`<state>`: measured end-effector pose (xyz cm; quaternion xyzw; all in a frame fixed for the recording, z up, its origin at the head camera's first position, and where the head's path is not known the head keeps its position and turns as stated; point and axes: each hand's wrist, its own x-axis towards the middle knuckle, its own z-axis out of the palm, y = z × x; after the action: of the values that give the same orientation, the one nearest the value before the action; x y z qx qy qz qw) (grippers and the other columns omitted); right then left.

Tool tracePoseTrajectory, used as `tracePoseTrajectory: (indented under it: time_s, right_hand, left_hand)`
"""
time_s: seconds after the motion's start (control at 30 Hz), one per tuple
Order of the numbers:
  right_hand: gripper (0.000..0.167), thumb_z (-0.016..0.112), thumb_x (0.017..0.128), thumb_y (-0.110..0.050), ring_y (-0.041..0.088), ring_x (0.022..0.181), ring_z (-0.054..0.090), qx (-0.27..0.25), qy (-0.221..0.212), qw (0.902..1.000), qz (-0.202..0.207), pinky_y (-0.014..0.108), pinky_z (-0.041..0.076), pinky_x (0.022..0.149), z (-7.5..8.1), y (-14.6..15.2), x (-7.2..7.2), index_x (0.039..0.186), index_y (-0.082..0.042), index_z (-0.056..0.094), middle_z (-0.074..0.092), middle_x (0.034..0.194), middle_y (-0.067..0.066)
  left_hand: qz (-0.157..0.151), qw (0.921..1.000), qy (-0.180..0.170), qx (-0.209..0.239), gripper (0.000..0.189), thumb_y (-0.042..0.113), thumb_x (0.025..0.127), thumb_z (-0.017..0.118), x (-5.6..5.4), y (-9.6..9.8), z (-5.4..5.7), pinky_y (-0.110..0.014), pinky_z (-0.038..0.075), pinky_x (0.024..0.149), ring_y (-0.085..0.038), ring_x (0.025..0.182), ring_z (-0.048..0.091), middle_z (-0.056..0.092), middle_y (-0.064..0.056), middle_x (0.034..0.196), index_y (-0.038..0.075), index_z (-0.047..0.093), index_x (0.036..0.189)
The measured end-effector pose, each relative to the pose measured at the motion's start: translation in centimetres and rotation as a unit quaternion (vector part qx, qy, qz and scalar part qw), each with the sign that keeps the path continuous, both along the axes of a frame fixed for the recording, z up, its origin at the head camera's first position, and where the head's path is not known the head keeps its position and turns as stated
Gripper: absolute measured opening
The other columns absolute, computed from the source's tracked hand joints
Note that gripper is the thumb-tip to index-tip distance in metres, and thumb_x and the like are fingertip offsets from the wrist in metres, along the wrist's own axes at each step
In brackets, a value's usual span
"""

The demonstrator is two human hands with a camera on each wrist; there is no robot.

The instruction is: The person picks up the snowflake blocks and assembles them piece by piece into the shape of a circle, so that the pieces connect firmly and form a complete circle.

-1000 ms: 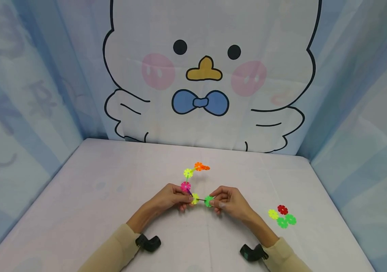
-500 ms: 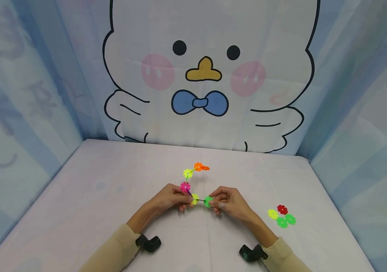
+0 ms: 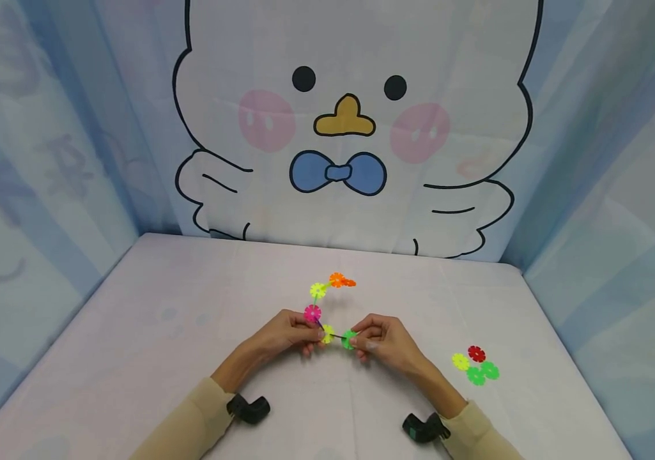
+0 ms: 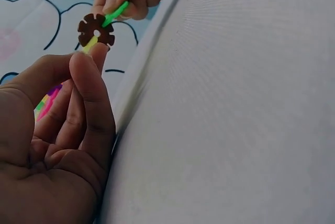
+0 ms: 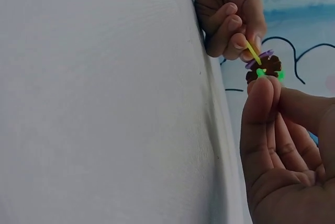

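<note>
In the head view, a chain of slotted snowflake discs curves above the table between both hands. My left hand [image 3: 287, 335] pinches a yellow snowflake disc [image 3: 328, 333] between thumb and finger. My right hand [image 3: 387, 342] pinches a green snowflake disc [image 3: 347, 339]. Between these two sits a brown snowflake disc [image 4: 88, 29], joined to the yellow and green ones and nearly edge-on in the head view. Beyond the left hand, the chain runs through a purple disc [image 5: 268, 54], a pink disc [image 3: 312, 313] and another yellow disc [image 3: 318, 291] to orange discs [image 3: 337, 280].
Several loose discs lie grouped on the table at the right, including a red disc [image 3: 477, 353], a yellow one and green ones. The pale-covered table [image 3: 189, 275] meets a printed cartoon backdrop [image 3: 350, 211]. Black wrist cameras sit at both sleeves.
The right hand and the green disc have shifted very slightly left, toward the left hand. Both hands keep their pinch, and the loose discs lie as before.
</note>
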<state>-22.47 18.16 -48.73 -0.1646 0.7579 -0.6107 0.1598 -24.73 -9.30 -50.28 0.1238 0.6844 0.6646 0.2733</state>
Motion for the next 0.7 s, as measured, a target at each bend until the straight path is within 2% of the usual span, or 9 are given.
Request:
tracePoseTrajectory:
  time_s: [0.37, 0.57, 0.7]
  right_hand:
    - [0.027, 0.069, 0.102, -0.007, 0.011, 0.069, 0.073, 0.029, 0.005, 0.9996, 0.004, 0.027, 0.064, 0.069, 0.6, 0.28, -0.07, 0.12, 0.013, 0.066, 0.075, 0.088, 0.033]
    - [0.02, 0.073, 0.1, -0.011, 0.012, 0.068, 0.071, 0.06, 0.02, 0.998, 0.002, 0.026, 0.062, 0.068, 0.65, -0.01, 0.09, 0.106, 0.008, 0.072, 0.076, 0.085, 0.028]
    - [0.018, 0.077, 0.097, -0.013, 0.013, 0.065, 0.067, 0.066, 0.008, 0.9978, -0.006, 0.025, 0.061, 0.065, 0.73, -0.4, 0.22, 0.1, 0.004, 0.074, 0.076, 0.087, 0.026]
  left_hand:
    - [0.004, 0.9995, -0.004, 0.031, 0.017, 0.011, 0.102, 0.069, -0.25, 0.11, -0.51, -0.021, 0.06, 0.068, -0.009, 0.072, 0.064, 0.073, 0.002, 0.085, -0.004, 0.07, 0.11]
    - [0.024, 0.9993, -0.01, 0.028, 0.021, 0.015, 0.103, 0.069, -0.05, 0.34, -0.33, -0.022, 0.06, 0.068, -0.01, 0.074, 0.063, 0.07, 0.0, 0.088, -0.002, 0.069, 0.115]
    - [0.037, 0.9989, -0.016, 0.023, 0.026, 0.019, 0.103, 0.07, 0.08, 0.59, -0.11, -0.023, 0.06, 0.069, -0.011, 0.075, 0.064, 0.071, 0.0, 0.092, -0.001, 0.07, 0.119]
